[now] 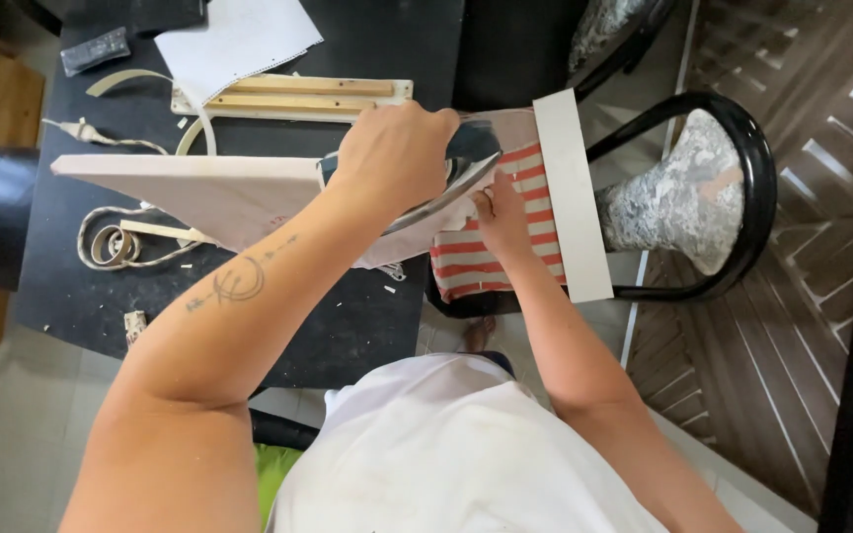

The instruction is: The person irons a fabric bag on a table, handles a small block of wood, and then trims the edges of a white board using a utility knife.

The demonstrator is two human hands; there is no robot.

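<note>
L hand [397, 148] is closed in a full fist round the handle of a clothes iron [446, 178]; fingers wrap it tight, no gap. The iron's shiny soleplate tilts down onto the striped red-and-white fabric [496, 262], which lies over the narrow end of a cloth-covered ironing board [199, 192]. R hand [501, 217] is flat-ish, fingers bent, pressing the striped fabric just beside the iron's tip; thumb touching the cloth, nothing gripped in it as far as visible. A pale flat strip [575, 197] crosses the fabric's far edge, upright in the view.

Hard to make out: most of the iron's body is hidden under the L fist, and R fingertips are partly tucked under the soleplate edge. Board's end is covered by both hands. A black-framed chair [742, 148] sits beyond. Black table [367, 326] under the board holds a wooden frame [298, 96], paper [239, 39] and a coiled cord [111, 245].
</note>
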